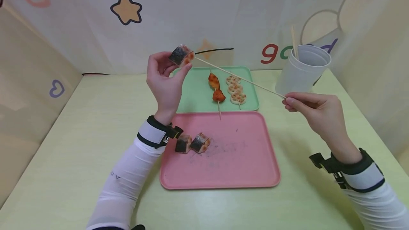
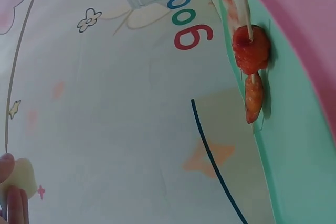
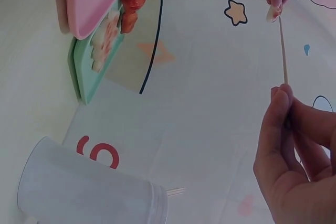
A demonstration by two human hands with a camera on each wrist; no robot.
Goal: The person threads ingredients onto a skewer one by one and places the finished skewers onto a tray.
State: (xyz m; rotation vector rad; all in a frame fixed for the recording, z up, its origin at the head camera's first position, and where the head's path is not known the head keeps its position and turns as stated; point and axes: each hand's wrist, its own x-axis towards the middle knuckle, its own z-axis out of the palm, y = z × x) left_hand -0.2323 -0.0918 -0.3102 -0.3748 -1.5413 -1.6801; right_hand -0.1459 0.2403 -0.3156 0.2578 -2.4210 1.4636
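My left hand [image 1: 166,84] is raised above the green tray and pinches a piece of fish [image 1: 181,55] with dark skin and a reddish-browned side. A long thin wooden skewer [image 1: 239,77] slants from that piece down to my right hand [image 1: 322,116], which pinches its other end between thumb and fingers. The skewer's tip meets the fish's side; whether it has gone in cannot be told. Below, two similar fish pieces [image 1: 200,142] lie side by side on the pink tray [image 1: 243,168], near its left edge. In the right wrist view the skewer [image 3: 283,51] runs straight between both hands.
Behind the pink tray lies a green tray [image 1: 191,98] bearing a skewer of reddish-brown meat-like pieces [image 1: 218,96] and a skewer of lotus root slices [image 1: 238,98]. A white plastic cup [image 1: 294,77] with wooden sticks [image 1: 294,42] stands at the back right, before a printed cloth backdrop [image 1: 191,10].
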